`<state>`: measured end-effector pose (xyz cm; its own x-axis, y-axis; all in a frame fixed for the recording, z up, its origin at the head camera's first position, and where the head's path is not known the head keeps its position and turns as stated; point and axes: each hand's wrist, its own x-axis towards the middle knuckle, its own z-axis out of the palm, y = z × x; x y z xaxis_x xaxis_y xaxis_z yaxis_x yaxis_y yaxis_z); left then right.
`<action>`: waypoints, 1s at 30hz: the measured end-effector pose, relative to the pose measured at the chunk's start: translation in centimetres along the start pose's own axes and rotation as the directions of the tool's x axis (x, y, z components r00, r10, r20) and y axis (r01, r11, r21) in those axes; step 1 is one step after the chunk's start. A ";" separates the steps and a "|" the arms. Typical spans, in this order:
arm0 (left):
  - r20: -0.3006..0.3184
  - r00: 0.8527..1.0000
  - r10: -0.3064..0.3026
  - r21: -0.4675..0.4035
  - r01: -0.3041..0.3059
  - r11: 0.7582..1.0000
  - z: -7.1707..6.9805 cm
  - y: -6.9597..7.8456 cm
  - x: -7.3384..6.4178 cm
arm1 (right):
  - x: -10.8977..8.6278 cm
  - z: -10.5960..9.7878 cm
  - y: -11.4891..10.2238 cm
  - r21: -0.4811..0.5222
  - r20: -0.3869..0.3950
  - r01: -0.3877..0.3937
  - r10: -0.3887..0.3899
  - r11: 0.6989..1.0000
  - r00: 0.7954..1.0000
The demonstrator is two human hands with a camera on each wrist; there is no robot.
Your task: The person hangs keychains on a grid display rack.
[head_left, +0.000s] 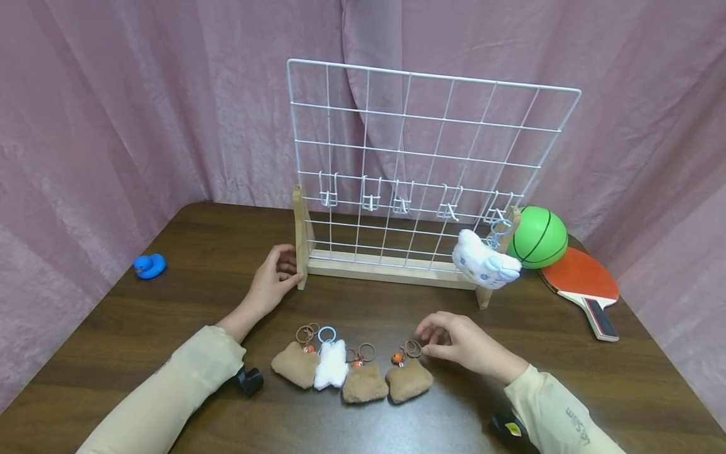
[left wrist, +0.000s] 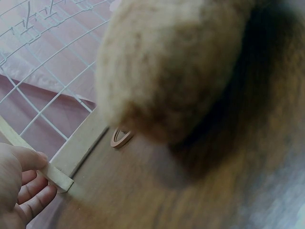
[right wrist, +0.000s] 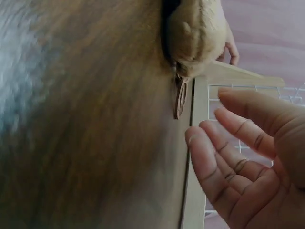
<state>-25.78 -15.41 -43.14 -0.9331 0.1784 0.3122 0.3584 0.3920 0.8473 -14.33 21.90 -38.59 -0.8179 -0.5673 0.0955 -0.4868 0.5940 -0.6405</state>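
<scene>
A white wire grid rack (head_left: pixel 397 150) stands on a wooden base. My left hand (head_left: pixel 273 281) holds the lower part of its left wooden upright, with the thumb (left wrist: pixel 33 160) against the wood. In front lie brown plush keychains (head_left: pixel 365 383) with rings and orange bells, and one white plush keychain (head_left: pixel 331 364) with a blue ring. My right hand (head_left: pixel 462 343) hovers beside the ring of the rightmost brown plush keychain (head_left: pixel 409 381); in the right wrist view its thumb and fingers are apart with nothing between them. A white-and-blue plush keychain (head_left: pixel 484 260) hangs from the rack's rightmost hook.
Several white hooks (head_left: pixel 401 205) line the grid's middle. A green ball (head_left: pixel 537 237) and a red table tennis paddle (head_left: pixel 584 280) lie right of the rack. On the far left sits a blue rubber duck (head_left: pixel 150 266). Pink curtains (head_left: pixel 142 94) hang behind the brown table (head_left: pixel 187 265).
</scene>
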 end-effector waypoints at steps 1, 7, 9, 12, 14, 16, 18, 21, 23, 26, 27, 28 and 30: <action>-0.001 1.000 0.001 0.001 -0.001 1.000 0.0 0.0 0.0 | 0.1 0.1 0.0 -0.010 0.006 -0.001 0.001 1.000 1.000; -0.009 1.000 0.020 0.018 -0.019 1.000 0.0 -0.1 0.1 | 0.4 0.7 -0.1 -0.075 0.020 -0.015 0.017 0.997 1.000; -0.010 1.000 0.023 0.024 -0.023 0.999 0.1 -0.1 0.1 | 0.5 0.9 0.0 -0.100 0.028 -0.018 0.021 0.995 0.999; -0.010 1.000 0.027 0.023 -0.026 0.999 0.1 0.0 0.1 | 0.7 1.1 0.0 -0.133 0.038 -0.018 0.023 0.991 0.999; -0.013 1.000 0.024 0.020 -0.024 1.000 0.1 0.0 0.1 | 0.7 1.2 -0.1 -0.146 0.040 -0.019 0.025 0.989 0.999; -0.011 1.000 0.020 0.013 -0.020 1.000 0.1 0.1 0.2 | 0.8 1.3 -0.1 -0.155 0.038 -0.022 0.029 0.988 0.999; -0.009 1.000 0.016 0.008 -0.016 1.000 0.0 0.1 0.2 | 0.9 1.4 -0.2 -0.156 0.036 -0.028 0.034 0.987 0.999; -0.004 1.000 0.003 0.011 -0.003 1.000 0.1 0.2 0.1 | 0.9 1.5 -0.2 -0.155 0.035 -0.038 0.043 0.987 0.998; -0.002 1.000 -0.004 0.017 0.004 1.000 0.0 0.7 0.0 | 1.0 1.5 -0.3 -0.152 0.037 -0.049 0.056 0.987 0.998; 0.000 1.000 -0.009 0.016 0.009 1.000 0.0 0.7 0.0 | 1.1 1.5 -0.3 -0.147 0.041 -0.064 0.070 0.987 0.997; 0.000 1.000 -0.007 0.012 0.007 1.000 0.0 0.6 0.0 | 1.1 1.5 -0.3 -0.144 0.042 -0.069 0.076 0.987 0.996; 0.000 1.000 0.000 0.006 0.000 1.000 0.0 0.6 -0.1 | 1.1 1.6 -0.3 -0.138 0.046 -0.078 0.085 0.987 0.995; -0.001 1.000 0.006 -0.001 -0.006 1.000 0.0 0.1 0.0 | 1.1 1.6 -0.4 -0.120 0.053 -0.087 0.094 0.989 0.994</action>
<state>-25.76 -15.35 -43.04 -0.9310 0.1797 0.3177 0.3640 0.3898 0.8459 -14.61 20.13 -39.46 -0.8426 -0.5385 -0.0051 -0.4474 0.7053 -0.5499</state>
